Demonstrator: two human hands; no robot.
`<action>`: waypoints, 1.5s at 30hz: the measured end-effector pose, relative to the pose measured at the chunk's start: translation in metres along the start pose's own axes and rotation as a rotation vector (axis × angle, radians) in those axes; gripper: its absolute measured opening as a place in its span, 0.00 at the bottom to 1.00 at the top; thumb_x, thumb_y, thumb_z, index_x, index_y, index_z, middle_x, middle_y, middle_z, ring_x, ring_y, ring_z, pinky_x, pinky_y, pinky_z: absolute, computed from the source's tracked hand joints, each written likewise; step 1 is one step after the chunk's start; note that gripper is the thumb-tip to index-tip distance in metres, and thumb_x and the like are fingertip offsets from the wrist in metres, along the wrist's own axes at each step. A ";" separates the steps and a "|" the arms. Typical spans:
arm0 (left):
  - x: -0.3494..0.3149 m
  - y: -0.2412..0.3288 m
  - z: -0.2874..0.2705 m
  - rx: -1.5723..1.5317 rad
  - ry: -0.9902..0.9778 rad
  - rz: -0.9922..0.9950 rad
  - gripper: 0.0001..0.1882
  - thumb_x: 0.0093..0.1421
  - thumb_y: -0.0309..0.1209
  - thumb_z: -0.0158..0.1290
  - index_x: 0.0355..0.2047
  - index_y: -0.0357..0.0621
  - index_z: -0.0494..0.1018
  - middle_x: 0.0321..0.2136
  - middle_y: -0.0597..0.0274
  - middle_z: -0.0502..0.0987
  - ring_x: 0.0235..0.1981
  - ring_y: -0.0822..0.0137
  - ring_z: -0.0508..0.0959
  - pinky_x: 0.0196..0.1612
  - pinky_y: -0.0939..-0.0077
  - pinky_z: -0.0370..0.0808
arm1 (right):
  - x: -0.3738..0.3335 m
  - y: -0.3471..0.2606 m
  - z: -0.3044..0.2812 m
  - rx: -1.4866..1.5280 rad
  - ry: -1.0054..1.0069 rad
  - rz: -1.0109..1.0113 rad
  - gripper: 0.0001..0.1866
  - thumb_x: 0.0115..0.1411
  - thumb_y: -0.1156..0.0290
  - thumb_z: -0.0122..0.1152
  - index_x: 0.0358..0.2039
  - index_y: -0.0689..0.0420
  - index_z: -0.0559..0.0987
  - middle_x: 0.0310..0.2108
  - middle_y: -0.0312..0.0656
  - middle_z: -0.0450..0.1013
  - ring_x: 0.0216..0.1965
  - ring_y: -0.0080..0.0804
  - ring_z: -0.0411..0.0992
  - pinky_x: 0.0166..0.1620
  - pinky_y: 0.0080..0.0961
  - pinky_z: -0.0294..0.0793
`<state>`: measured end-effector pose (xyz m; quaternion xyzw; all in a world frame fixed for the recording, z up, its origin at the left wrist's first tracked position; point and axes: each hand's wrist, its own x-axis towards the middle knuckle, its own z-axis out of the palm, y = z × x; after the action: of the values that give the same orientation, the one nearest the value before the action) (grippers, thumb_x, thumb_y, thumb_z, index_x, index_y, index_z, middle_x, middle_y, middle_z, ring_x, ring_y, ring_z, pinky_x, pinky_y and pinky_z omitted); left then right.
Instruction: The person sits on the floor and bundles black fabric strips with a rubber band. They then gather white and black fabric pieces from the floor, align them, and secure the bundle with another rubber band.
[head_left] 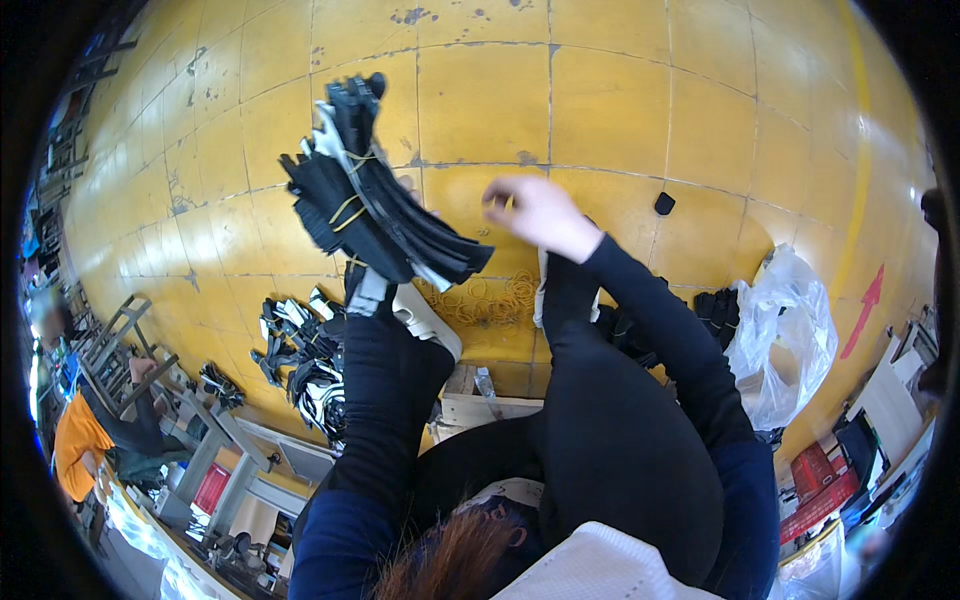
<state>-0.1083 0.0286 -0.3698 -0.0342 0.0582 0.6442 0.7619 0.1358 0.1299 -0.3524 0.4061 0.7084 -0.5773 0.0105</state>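
Observation:
A thick bundle of black strips [375,205] with a few white ones is raised above the floor at left of centre. Yellow rubber bands [347,212] go round it. My left hand [407,184] grips this bundle from beneath, mostly hidden by it; only a little of the fingers shows. Just right of the bundle, apart from it, is my right hand [545,213], its fingers curled in toward the thumb. Whatever those fingers may hold is too small to make out. Between my feet, loose yellow rubber bands [490,298] lie heaped on the floor.
Black and white strip bundles [305,350] lie beside my left leg. More black bundles [716,312] lie on the right, next to a clear plastic bag [785,335]. A small black piece [664,204] is on the yellow tiled floor [620,110]. A person in orange [80,445] is at far left.

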 end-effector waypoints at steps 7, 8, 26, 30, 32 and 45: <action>0.001 0.029 0.033 -0.141 -0.155 0.067 0.28 0.65 0.45 0.47 0.64 0.59 0.57 0.60 0.60 0.63 0.63 0.56 0.59 0.65 0.42 0.52 | -0.016 0.067 0.133 -0.681 -0.405 -0.638 0.03 0.51 0.69 0.57 0.25 0.52 0.78 0.25 0.40 0.76 0.29 0.39 0.78 0.30 0.35 0.75; 0.007 0.026 0.045 -0.150 -0.207 0.041 0.28 0.65 0.45 0.48 0.64 0.58 0.57 0.59 0.62 0.64 0.62 0.59 0.60 0.64 0.43 0.53 | -0.020 0.085 0.150 -0.644 -0.340 -0.739 0.04 0.52 0.69 0.57 0.23 0.51 0.79 0.23 0.39 0.76 0.28 0.39 0.78 0.28 0.34 0.75; 0.009 0.036 0.021 -0.147 -0.206 -0.199 0.32 0.63 0.45 0.51 0.64 0.52 0.55 0.58 0.60 0.64 0.60 0.58 0.64 0.63 0.46 0.57 | -0.030 0.050 0.077 -0.005 -0.270 -0.508 0.11 0.57 0.67 0.57 0.36 0.57 0.83 0.40 0.39 0.78 0.42 0.36 0.75 0.49 0.31 0.72; 0.002 0.025 0.009 -0.129 -0.158 -0.172 0.33 0.64 0.45 0.50 0.65 0.51 0.52 0.59 0.56 0.63 0.61 0.53 0.64 0.62 0.44 0.57 | -0.036 0.027 0.036 0.699 -0.239 -0.106 0.08 0.58 0.73 0.59 0.35 0.63 0.81 0.31 0.39 0.79 0.34 0.20 0.75 0.42 0.20 0.73; -0.001 0.016 0.005 -0.123 -0.137 -0.157 0.32 0.65 0.45 0.48 0.65 0.51 0.52 0.59 0.52 0.63 0.61 0.50 0.64 0.61 0.43 0.59 | -0.036 0.025 0.026 0.910 -0.046 -0.028 0.08 0.60 0.74 0.57 0.36 0.65 0.80 0.31 0.38 0.78 0.35 0.21 0.74 0.42 0.19 0.72; 0.045 -0.058 0.017 0.488 0.088 -0.008 0.35 0.58 0.33 0.57 0.64 0.49 0.56 0.64 0.57 0.56 0.63 0.53 0.59 0.58 0.52 0.70 | -0.043 -0.025 -0.032 0.928 0.106 0.145 0.13 0.63 0.64 0.55 0.33 0.61 0.79 0.30 0.33 0.76 0.31 0.16 0.68 0.38 0.14 0.65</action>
<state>-0.0433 0.0654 -0.3603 0.1223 0.2450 0.6059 0.7469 0.1643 0.1320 -0.3005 0.4449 0.3448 -0.8093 -0.1681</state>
